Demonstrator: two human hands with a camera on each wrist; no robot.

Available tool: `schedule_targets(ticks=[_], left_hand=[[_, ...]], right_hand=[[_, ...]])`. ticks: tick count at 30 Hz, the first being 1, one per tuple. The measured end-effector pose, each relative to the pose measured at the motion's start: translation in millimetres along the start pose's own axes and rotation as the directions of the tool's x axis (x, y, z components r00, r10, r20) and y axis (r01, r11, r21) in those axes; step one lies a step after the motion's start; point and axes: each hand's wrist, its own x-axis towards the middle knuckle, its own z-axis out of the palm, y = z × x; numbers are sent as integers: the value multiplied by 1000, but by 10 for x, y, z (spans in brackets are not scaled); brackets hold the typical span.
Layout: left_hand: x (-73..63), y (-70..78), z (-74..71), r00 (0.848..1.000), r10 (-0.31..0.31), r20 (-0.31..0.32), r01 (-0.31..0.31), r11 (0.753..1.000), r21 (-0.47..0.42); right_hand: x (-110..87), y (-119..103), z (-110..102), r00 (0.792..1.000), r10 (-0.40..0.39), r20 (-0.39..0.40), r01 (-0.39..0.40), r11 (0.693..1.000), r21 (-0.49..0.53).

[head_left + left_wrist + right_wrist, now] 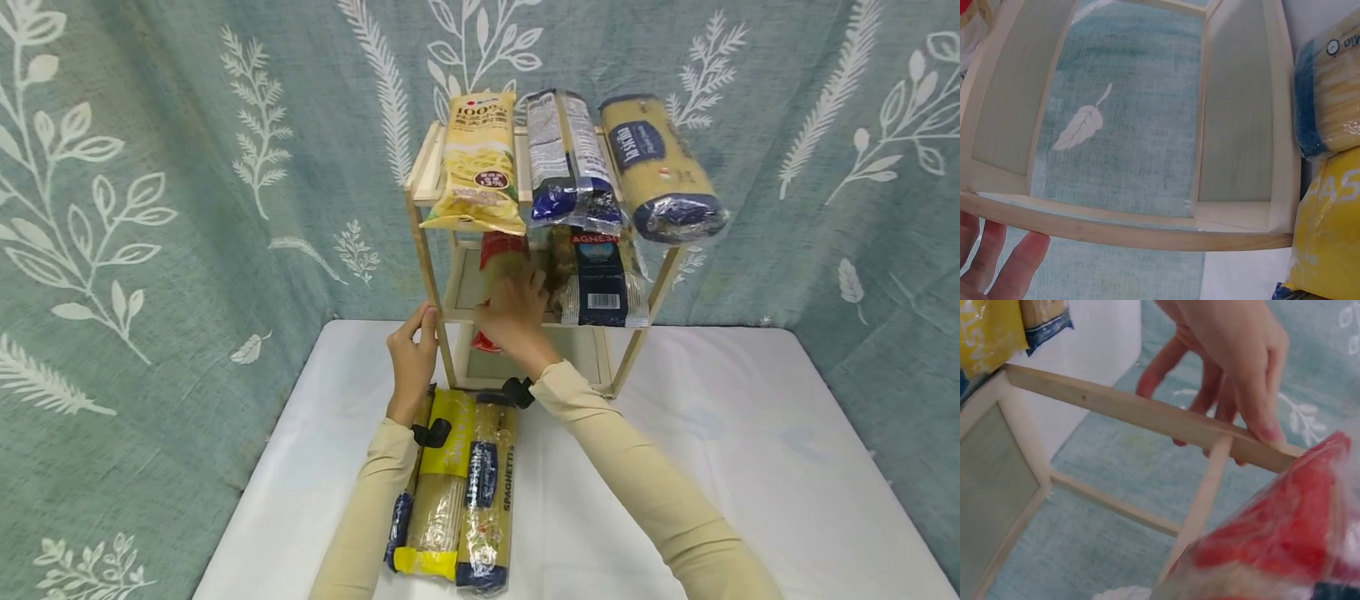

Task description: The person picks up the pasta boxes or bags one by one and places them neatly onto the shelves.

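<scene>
One red bag (504, 245) lengthwise into rack (425, 182); left grip (413, 357) clasps post (425, 260), right grip (517, 314) unclear.

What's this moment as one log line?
left hand: pinches pale wooden rack | right hand: at red plastic packet, middle shelf | right grip: unclear

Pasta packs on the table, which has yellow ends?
The middle pack: yellow at both ends, unlike the left pack and right spaghetti pack, whose near ends are dark blue.
</scene>
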Motion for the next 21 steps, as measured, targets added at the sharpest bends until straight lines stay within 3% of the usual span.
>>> schedule_targets(ticks=[4,11,15,21], left_hand=[[8,-3,5,1000,3,-8,-3,1000,3],[9,1,9,1000,21,3,-21,1000,10],[27,2,0,1000,13,4,-13,1000,4],[29,-11,4,1000,26,1,-26,1000,-2]], right_hand=[[-11,-36,46,997,12,72,-11,1000,-19],[-40,-28,112,984,16,176,12,988,-152],[-41,-68,122,985,5,173,21,988,-152],[-31,-136,183,995,-9,96,23,989,-144]])
